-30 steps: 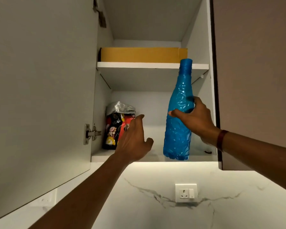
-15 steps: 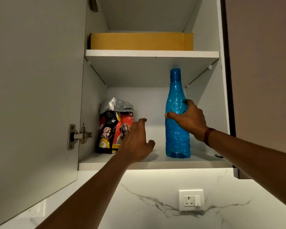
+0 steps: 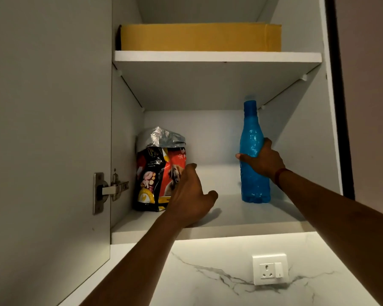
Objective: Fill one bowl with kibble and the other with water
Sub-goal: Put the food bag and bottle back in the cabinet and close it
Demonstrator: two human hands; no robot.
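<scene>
A blue plastic water bottle (image 3: 253,173) stands upright on the lower shelf (image 3: 241,219) of an open wall cupboard, at the right. My right hand (image 3: 263,161) is wrapped around its middle. A red and black kibble bag (image 3: 157,173) with a folded silver top stands at the left of the same shelf. My left hand (image 3: 191,197) hovers just right of the bag with fingers apart, holding nothing. No bowls are in view.
The cupboard door (image 3: 47,129) hangs open at the left with its hinge (image 3: 111,191). A yellow cardboard box (image 3: 199,37) fills the upper shelf. Below the cupboard is a marble wall with a white socket (image 3: 270,269).
The bottle went from tilted at the shelf's front edge to upright deeper inside the cupboard, still in my right hand. My left hand stays by the kibble bag.
</scene>
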